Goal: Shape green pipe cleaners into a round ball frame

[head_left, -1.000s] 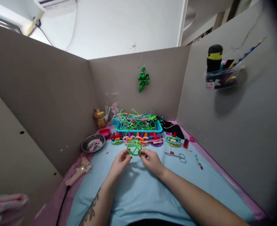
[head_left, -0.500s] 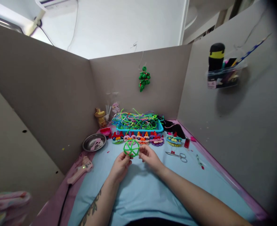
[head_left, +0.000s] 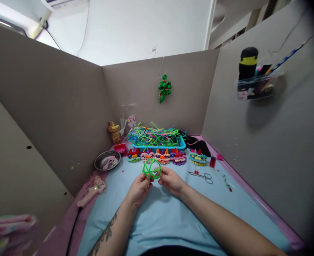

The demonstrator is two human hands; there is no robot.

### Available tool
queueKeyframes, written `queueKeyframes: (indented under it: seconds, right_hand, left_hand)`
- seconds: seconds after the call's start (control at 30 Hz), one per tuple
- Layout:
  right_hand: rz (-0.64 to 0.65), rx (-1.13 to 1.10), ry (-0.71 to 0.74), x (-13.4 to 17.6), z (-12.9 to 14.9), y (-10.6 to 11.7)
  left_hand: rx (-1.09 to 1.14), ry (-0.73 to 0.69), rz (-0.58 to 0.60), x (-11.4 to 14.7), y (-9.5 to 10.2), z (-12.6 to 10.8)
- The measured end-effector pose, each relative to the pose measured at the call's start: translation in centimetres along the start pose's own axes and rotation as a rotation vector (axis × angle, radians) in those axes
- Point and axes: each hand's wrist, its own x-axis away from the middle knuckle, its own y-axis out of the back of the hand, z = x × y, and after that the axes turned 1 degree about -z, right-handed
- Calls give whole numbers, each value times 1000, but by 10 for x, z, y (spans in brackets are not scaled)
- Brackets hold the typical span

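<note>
A bright green pipe-cleaner ring with crossing spokes (head_left: 152,169) is held up above the blue cloth, its face towards me. My left hand (head_left: 140,187) pinches its lower edge between thumb and fingers. At the ring's right side, my right hand (head_left: 170,181) grips the rim with thumb and forefinger, the other fingers curled. Just behind the ring stand several colourful fuzzy pipe-cleaner figures (head_left: 162,156) in a row, partly hidden by it.
A blue tray (head_left: 159,146) heaped with pipe cleaners stands at the back. Scissors (head_left: 203,176) lie to the right. On the left are a metal bowl (head_left: 99,166) and a pink glue gun (head_left: 91,195) with its cord. Grey panels (head_left: 151,92) enclose the table.
The green ring has shifted slightly right and turned a little. My right hand's fingers have closed on its right rim, where they were beside it before.
</note>
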Motion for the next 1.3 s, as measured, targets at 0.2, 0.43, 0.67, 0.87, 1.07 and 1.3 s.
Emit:
queueKeyframes:
  seconds: [0.2, 0.43, 0.67, 0.87, 1.07, 1.3]
  right_hand:
    - [8, -63, -27, 4, 8, -7]
    - [-3, -78, -23, 0, 4, 0]
    - [-79, -131, -51, -2, 9, 14]
    - [15, -168, -104, 0, 5, 16]
    - [65, -195, -92, 2, 5, 13]
    - [115, -225, -79, 3, 8, 12]
  left_hand:
    - [-28, 12, 29, 2, -3, 1]
    - [-30, -24, -5, 3, -5, -2]
    - [-108, -44, -15, 4, -4, -3]
    - [-145, -63, 17, 3, -2, -1]
    - [-160, -78, 33, 3, -1, 0]
    - [69, -57, 57, 5, -2, -7]
